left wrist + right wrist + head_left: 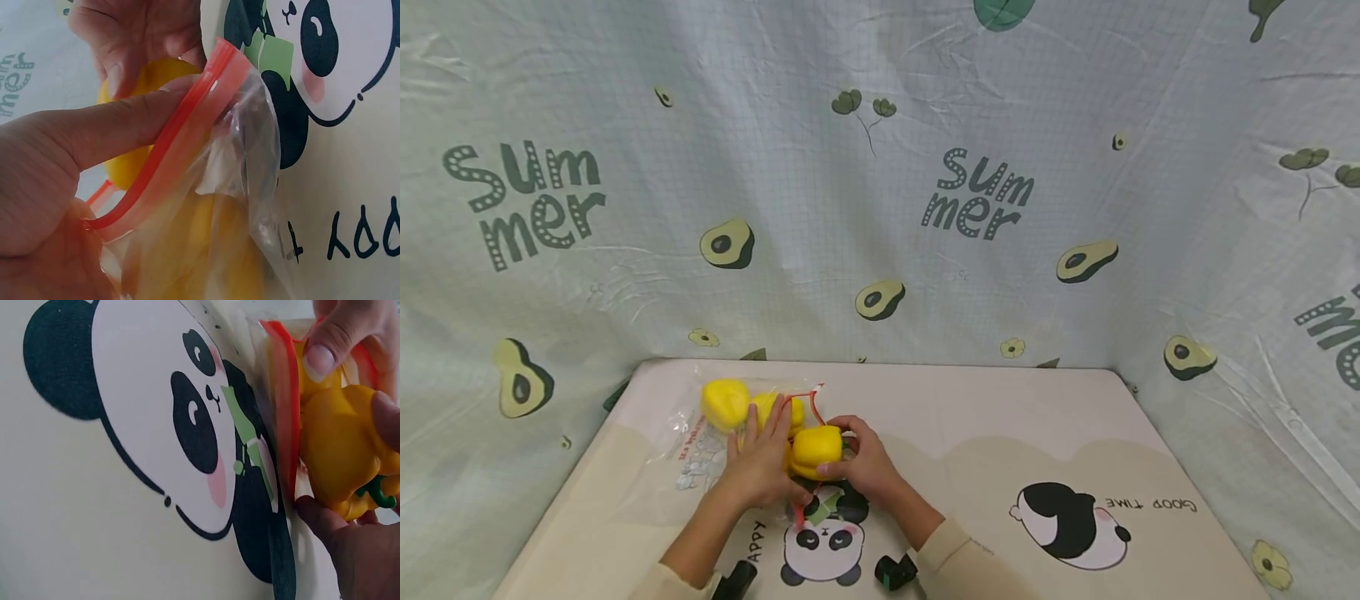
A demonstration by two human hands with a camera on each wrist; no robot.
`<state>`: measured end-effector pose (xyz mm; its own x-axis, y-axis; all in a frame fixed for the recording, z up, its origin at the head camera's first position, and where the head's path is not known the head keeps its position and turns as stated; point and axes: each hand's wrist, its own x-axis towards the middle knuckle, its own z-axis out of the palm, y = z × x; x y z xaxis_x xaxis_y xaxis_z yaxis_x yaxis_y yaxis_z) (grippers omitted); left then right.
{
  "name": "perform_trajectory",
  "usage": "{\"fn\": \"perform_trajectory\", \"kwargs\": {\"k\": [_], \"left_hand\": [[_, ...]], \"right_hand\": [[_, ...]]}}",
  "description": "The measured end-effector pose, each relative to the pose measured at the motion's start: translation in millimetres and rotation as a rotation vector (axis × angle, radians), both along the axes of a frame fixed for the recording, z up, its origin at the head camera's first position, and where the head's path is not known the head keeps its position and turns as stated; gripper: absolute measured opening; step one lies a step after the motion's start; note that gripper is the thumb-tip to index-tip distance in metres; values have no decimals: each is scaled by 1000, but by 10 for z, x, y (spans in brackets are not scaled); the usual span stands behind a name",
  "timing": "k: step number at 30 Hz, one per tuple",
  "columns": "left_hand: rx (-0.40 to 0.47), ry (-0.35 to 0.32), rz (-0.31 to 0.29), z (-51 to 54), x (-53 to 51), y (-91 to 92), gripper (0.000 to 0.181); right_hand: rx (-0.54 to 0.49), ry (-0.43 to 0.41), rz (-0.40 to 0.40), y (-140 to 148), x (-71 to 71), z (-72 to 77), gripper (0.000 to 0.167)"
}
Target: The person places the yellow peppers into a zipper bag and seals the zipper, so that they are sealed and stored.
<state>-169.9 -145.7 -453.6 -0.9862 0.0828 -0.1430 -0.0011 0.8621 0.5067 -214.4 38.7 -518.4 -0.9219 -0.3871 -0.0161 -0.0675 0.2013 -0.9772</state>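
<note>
My right hand (871, 461) grips a yellow bell pepper (817, 447) by its stem end, thumb on one side and fingers on the other. A short green stem (379, 492) shows in the right wrist view. The pepper is at the mouth of a clear zip bag (262, 134) with a red zip edge (153, 165). My left hand (760, 468) lies across the bag mouth, fingers straight and spread, its thumb (119, 128) reaching inside the red edge. More yellow peppers (725, 404) lie inside the bag; my left hand partly covers them.
The bag lies at the left of a pale table (970, 417) with panda (824, 542) and dog (1071, 525) prints. A patterned curtain (820, 192) hangs behind and at both sides. Dark devices (895, 572) sit by the wrists.
</note>
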Motion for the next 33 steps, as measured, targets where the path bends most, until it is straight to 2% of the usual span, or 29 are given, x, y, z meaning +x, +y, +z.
{"fn": "perform_trajectory", "kwargs": {"k": [5,8,10,17,21,25,33], "left_hand": [[-5,9,7,0,10,2,137],[-12,16,6,-1,16,-6,137],[-17,19,5,1,20,-12,136],[-38,23,-2,18,24,-27,134],[-55,33,-8,23,25,-33,136],[-70,44,-10,15,22,-45,137],[-84,47,-21,7,35,-51,137]], "right_hand": [[124,133,15,-56,34,-5,66],[140,168,29,-70,51,9,68],[153,167,37,-69,54,21,70],[158,76,59,-45,40,60,68],[212,128,71,-78,37,44,55],[251,192,85,-115,44,36,54],[252,106,63,-102,54,40,48]]}}
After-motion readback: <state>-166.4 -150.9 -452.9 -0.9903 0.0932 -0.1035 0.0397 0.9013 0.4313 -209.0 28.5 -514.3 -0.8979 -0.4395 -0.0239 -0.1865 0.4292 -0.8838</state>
